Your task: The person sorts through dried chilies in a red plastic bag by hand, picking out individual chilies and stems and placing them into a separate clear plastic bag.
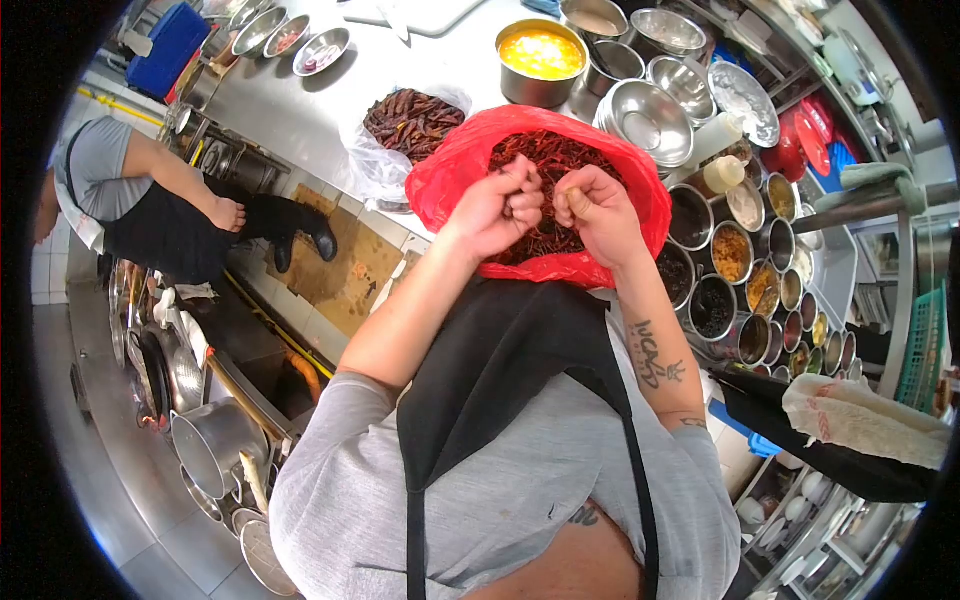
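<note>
A red plastic bag stands open against my apron, holding a heap of dried red chilies. My left hand is above the chilies with its fingers curled and pinched together. Close beside it, my right hand is also closed, thumb pressed against the forefinger. Whatever is between the fingertips of either hand is too small to make out. Just left of the red bag, a clear plastic bag holds darker dried chilies.
Behind the bags on the steel counter stands a pot of yellow-orange liquid. Stacked steel bowls and several ingredient containers crowd the right. A co-worker is at the left, near a stove with a large pot.
</note>
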Available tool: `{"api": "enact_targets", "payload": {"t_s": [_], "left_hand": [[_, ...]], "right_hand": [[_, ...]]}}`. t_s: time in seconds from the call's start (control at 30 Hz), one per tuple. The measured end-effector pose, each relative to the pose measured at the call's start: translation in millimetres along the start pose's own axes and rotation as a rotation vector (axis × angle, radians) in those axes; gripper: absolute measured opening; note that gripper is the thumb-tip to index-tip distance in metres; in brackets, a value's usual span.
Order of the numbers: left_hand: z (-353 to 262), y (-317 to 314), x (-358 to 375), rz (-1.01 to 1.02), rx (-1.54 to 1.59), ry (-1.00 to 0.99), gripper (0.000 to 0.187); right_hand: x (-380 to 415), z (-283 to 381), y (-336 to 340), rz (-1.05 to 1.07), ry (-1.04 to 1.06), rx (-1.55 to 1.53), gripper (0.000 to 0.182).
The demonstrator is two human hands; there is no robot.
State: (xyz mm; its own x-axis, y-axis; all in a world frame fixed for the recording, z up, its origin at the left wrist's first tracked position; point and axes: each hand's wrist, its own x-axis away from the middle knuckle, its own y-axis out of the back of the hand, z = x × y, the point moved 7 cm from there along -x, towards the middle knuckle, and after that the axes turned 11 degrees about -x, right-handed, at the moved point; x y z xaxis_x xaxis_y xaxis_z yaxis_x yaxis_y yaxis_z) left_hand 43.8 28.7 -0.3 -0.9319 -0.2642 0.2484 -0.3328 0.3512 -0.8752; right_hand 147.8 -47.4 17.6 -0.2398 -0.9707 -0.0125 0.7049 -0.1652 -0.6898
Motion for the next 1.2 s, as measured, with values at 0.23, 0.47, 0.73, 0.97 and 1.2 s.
{"api": "enact_targets", "payload": {"t_s": [0.23,0.47,0.73,0.97,1.2], "left_hand": [[-43,4,19,-0.145,-0.415,-0.146,0.014],[-39,16,19,-0.262,-0.499,-0.129,0.019],[-34,20,22,-0.293,-0.644,-0.177,0.015],[-34,20,24,-0.364,-0.934,-0.244,0.013],[-28,-9,15,-0.265,-1.479,-0.376,0.022]], "right_hand": [[-1,21,9,-0.350,0.178,1.044,0.017],[-10,-32,-27,0.082,0.017,1.365,0.010],[-7,-51,-13,0.034,-0.335,1.637,0.023],[-2,-9,7,-0.209,-0.108,1.187,0.025],[-4,4,8,-0.178,0.057,0.847,0.026]]}}
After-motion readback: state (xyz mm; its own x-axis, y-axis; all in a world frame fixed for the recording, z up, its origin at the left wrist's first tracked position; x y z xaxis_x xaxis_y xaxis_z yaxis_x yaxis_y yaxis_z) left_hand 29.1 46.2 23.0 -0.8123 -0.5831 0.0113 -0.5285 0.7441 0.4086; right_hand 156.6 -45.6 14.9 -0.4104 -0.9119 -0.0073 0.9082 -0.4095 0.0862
